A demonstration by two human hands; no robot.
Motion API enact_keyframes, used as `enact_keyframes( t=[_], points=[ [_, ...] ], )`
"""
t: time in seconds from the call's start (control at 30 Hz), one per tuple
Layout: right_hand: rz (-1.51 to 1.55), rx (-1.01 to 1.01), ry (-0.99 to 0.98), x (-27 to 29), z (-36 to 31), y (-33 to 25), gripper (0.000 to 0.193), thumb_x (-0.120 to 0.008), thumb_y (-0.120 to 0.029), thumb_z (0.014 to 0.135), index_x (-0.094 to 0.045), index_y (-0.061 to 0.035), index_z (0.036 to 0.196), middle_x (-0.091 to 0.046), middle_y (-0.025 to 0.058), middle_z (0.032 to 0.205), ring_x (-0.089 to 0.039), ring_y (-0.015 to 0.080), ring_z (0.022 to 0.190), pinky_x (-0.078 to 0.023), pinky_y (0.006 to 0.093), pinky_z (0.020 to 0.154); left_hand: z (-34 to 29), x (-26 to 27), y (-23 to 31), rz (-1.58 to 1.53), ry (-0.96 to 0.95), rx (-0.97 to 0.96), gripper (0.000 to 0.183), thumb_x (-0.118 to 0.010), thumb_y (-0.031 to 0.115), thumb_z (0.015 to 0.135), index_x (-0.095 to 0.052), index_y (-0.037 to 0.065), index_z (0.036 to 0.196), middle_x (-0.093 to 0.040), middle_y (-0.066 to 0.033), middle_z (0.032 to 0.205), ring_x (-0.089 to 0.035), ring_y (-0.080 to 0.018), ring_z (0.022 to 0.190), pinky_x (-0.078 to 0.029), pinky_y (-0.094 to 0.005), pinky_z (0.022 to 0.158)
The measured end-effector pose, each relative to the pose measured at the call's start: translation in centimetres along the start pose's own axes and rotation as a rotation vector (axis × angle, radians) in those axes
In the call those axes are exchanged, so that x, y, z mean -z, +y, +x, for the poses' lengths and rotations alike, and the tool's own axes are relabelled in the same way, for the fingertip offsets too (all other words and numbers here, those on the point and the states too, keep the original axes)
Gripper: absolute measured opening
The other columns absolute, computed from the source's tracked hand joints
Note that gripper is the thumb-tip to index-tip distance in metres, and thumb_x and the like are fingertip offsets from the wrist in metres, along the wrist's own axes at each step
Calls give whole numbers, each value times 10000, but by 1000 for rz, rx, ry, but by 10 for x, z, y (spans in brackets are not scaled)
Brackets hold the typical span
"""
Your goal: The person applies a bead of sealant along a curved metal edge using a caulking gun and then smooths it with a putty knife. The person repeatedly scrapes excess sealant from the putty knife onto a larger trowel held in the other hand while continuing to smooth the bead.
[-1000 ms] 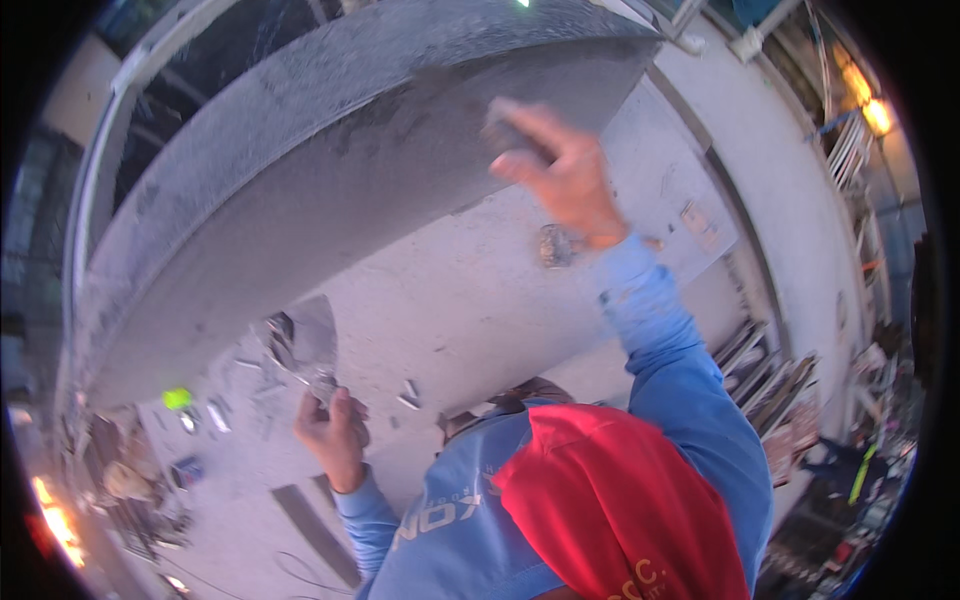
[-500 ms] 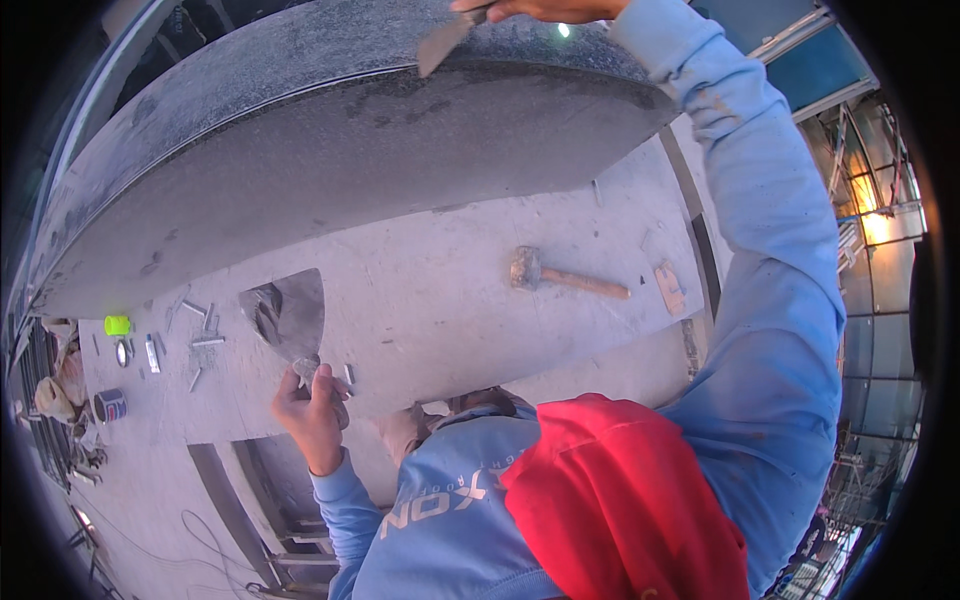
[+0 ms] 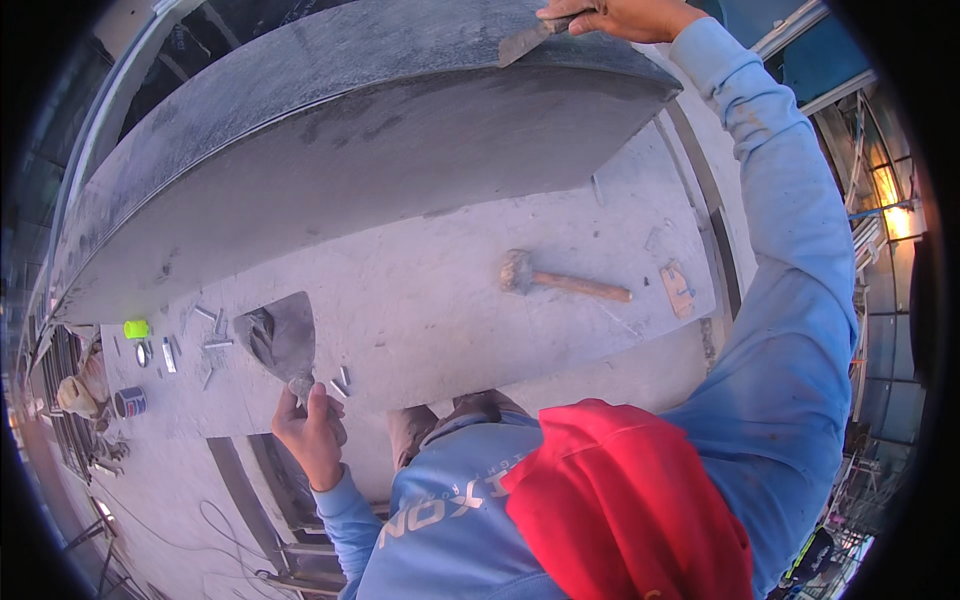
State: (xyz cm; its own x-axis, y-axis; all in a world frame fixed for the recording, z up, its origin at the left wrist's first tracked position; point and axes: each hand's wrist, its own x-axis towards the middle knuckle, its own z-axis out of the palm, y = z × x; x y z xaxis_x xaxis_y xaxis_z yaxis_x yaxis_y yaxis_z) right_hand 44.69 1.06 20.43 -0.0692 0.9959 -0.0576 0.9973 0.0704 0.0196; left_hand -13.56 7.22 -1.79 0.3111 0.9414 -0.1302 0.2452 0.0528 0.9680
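Holds a small scraper (image 3: pixel 525 44) in the right hand (image 3: pixel 610 14), with fingers wrapped around its handle, high over a long grey panel (image 3: pixel 380 165). Points the blade down and leftward at the panel's upper seam; cannot tell contact from a slight gap there. Grips a broad triangular blade (image 3: pixel 292 328) by its handle in the left hand (image 3: pixel 313 438), with thumb and fingers pinched together, over the near part of the surface (image 3: pixel 430 320). Carries dark paste (image 3: pixel 259 335) on that blade's left side. Has 2 short metal pieces (image 3: pixel 338 388) just beside the left hand. Has a mallet (image 3: pixel 580 287) lying well to the right, near a flat orange-brown piece (image 3: pixel 677 290), and farther left a yellow-green cap (image 3: pixel 136 328), a tube (image 3: pixel 169 355) and a round can (image 3: pixel 130 402).
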Motion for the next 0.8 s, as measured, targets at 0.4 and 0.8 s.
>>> enact_keyframes(
  t=[0.4, 0.8],
  points=[
    [116, 108, 198, 8, -1, 0, 306, -744, -174, 918, -733, -16, 1180, -739, 175, 1135, -697, 316, 1061, -533, 397, 934, -5, 1, 14, -3, -36, 8, 154, -689, 102, 972, -654, -40, 1021, -646, -71, 675, -586, -102, 557, -449, -239, 534],
    [123, 116, 26, -2, -2, 16, 305, -759, -160, 899, -745, -52, 1184, -736, 158, 1119, -693, 306, 1060, -532, 392, 906, -18, -23, 15, 11, -29, 37, 178, -693, 125, 962, -658, -46, 996, -647, -88, 652, -567, -106, 534, -412, -239, 510]
  ],
)
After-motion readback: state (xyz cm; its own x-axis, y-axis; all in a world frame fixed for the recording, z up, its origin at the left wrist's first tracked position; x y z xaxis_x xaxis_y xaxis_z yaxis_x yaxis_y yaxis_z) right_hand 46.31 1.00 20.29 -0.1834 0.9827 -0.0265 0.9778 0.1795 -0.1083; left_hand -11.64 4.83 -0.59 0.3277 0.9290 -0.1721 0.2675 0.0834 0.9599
